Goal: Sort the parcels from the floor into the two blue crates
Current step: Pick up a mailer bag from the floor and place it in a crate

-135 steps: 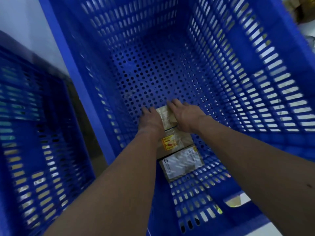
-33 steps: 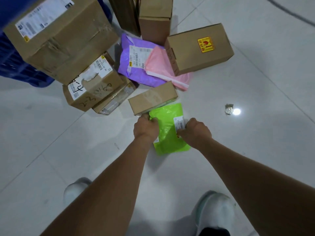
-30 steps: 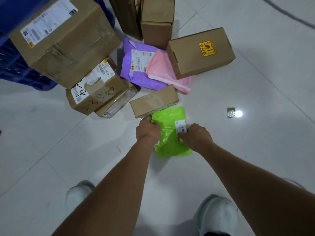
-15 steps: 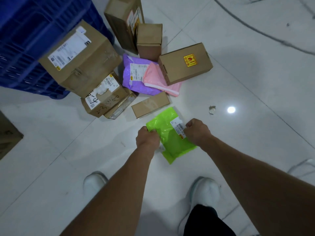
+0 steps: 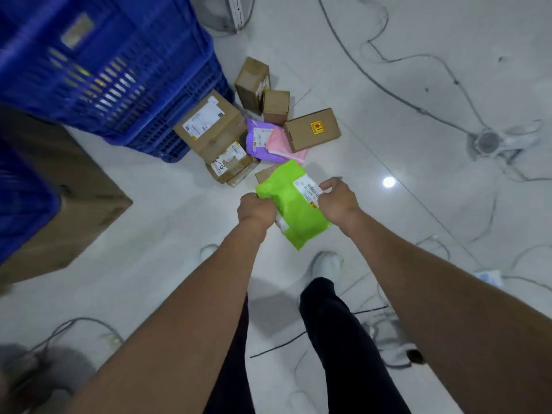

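A lime-green mailer bag (image 5: 294, 204) with a white label hangs in the air above the floor. My left hand (image 5: 256, 208) grips its left edge and my right hand (image 5: 337, 198) pinches its right edge at the label. Beyond it the parcel pile lies on the floor: a large labelled carton (image 5: 209, 125), a purple mailer (image 5: 260, 141), a pink mailer (image 5: 279, 143) and a box with a yellow sticker (image 5: 312, 130). One blue crate (image 5: 113, 70) stands at the upper left. A second blue crate (image 5: 21, 198) shows at the left edge.
A big brown carton (image 5: 68, 192) stands between the two crates. Two small upright boxes (image 5: 263, 91) sit behind the pile. Black cables (image 5: 418, 109) trail over the white tiled floor at the right and near my feet. My legs and white shoe (image 5: 327, 264) are below.
Both hands have lifted the green mailer off the floor and my view has risen and pulled back from the pile. Earlier, my hands were setting small boxes inside a blue crate.
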`<act>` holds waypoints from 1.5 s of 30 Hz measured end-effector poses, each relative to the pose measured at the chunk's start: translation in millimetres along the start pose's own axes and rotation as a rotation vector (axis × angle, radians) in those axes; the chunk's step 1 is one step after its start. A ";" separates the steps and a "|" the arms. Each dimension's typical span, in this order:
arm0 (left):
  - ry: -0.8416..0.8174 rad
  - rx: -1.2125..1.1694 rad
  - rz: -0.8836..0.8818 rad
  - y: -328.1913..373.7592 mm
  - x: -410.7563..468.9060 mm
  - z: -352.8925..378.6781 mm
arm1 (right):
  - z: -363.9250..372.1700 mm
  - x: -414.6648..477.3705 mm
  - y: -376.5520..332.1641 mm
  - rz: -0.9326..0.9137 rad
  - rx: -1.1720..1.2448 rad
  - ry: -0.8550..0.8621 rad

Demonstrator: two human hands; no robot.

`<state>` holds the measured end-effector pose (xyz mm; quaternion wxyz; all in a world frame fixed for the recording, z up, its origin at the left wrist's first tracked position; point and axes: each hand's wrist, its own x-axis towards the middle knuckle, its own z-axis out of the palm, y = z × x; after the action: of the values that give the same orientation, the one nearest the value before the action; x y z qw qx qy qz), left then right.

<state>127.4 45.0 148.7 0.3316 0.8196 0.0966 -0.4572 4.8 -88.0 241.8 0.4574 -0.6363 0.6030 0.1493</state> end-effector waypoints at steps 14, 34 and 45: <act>-0.108 -0.412 -0.005 135.6 -205.0 -228.9 | -37.8 -204.9 -202.1 -0.250 0.037 0.014; -0.207 -0.690 0.158 235.7 -195.0 -393.9 | -38.5 -249.7 -428.1 -0.621 0.005 0.067; -0.032 -0.897 0.170 311.8 -135.1 -382.0 | -51.6 -145.3 -483.4 -0.458 0.096 -0.261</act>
<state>457.0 68.6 538.7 0.6915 0.5929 0.2122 -0.3539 389.9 -106.2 571.7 0.5828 -0.7090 0.3856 0.0942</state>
